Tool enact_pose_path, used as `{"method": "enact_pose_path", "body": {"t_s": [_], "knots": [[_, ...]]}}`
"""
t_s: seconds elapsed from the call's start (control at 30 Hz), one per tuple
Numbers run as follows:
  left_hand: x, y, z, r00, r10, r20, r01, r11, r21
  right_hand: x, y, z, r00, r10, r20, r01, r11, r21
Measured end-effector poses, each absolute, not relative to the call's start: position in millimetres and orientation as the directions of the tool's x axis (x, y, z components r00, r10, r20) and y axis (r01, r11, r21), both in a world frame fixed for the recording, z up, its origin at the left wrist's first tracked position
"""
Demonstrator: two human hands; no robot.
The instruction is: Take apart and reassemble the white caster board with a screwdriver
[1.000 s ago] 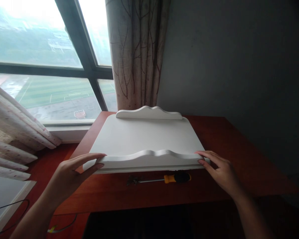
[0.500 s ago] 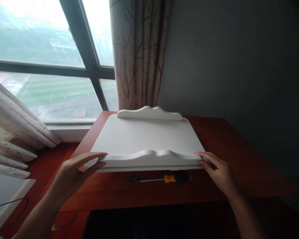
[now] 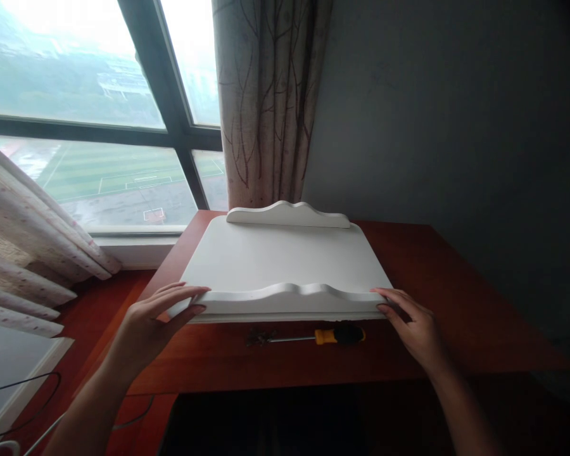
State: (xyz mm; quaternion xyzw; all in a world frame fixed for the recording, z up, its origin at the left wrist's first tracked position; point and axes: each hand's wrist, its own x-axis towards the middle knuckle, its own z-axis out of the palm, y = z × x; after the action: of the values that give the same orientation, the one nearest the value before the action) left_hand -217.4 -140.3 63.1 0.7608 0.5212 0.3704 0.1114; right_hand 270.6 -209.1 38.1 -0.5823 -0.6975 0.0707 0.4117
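Observation:
A white wavy-topped panel (image 3: 285, 300) stands along the near edge of a flat white board (image 3: 275, 253). My left hand (image 3: 147, 320) pinches its left end, thumb in front and fingers over the top. At the opposite end, my right hand (image 3: 411, 323) holds it the same way. A second white wavy panel (image 3: 287, 215) stands at the board's far edge. In front of the board lies a screwdriver (image 3: 337, 335) with a yellow and black handle, and a small heap of screws or similar bits (image 3: 260, 337) is by its tip.
The board rests on a reddish-brown wooden table (image 3: 456, 304). Beyond it are a curtain (image 3: 270, 107), a window (image 3: 123, 171) and a grey wall (image 3: 432, 126). Cables (image 3: 52, 386) run at the lower left, and a dark area lies below the table's front edge.
The whole view has shifted slightly. Both hands keep their hold on the ends of the near wavy panel, and the screwdriver lies where it was.

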Motion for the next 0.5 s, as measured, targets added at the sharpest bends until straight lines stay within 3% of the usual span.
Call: {"method": "enact_pose_path", "body": {"t_s": [0.5], "knots": [[-218, -144, 44, 0.15, 0.882, 0.446, 0.703, -0.413, 0.58, 268, -209, 25, 0.053, 0.838, 0.543, 0.77, 0.312, -0.557]]}}
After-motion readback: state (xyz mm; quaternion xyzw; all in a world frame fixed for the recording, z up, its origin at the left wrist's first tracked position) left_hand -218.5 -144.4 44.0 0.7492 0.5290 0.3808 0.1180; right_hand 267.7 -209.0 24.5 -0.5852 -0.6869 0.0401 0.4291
